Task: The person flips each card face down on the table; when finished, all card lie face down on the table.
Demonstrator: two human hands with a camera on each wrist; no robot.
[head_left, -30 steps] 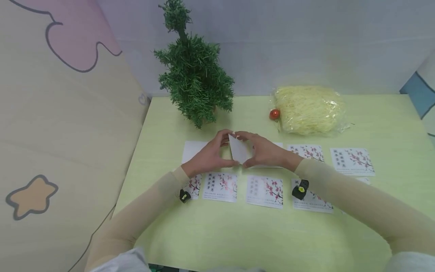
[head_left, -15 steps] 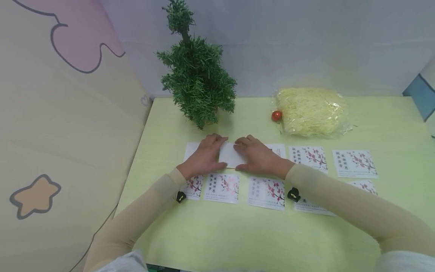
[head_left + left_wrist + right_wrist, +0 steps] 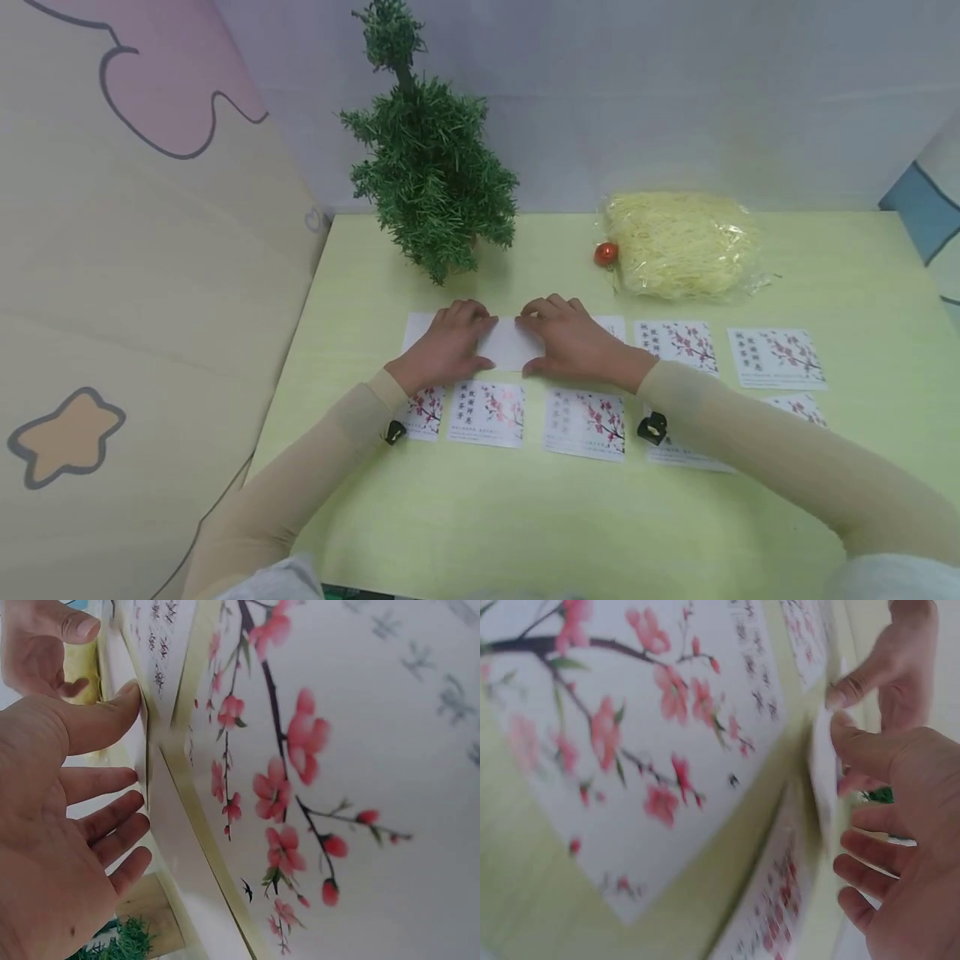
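A plain white card lies between my two hands, in the row of cards nearer the tree. My left hand lies at its left end, thumb toward the front edge and fingertips toward the back edge. The right hand mirrors it at the right end. In the left wrist view the left thumb touches the card's edge and the other fingers are loosely bent. In the right wrist view the right thumb rests against the blurred white card, the other fingers bent beside it.
Printed blossom cards form a front row, and another card lies at the right. An artificial tree stands behind the left hand. A bag of yellow shreds and a red ball sit at the back.
One second ago both hands held the white card tilted up off the table. It has come down flat, and my hands have spread apart to its two ends.
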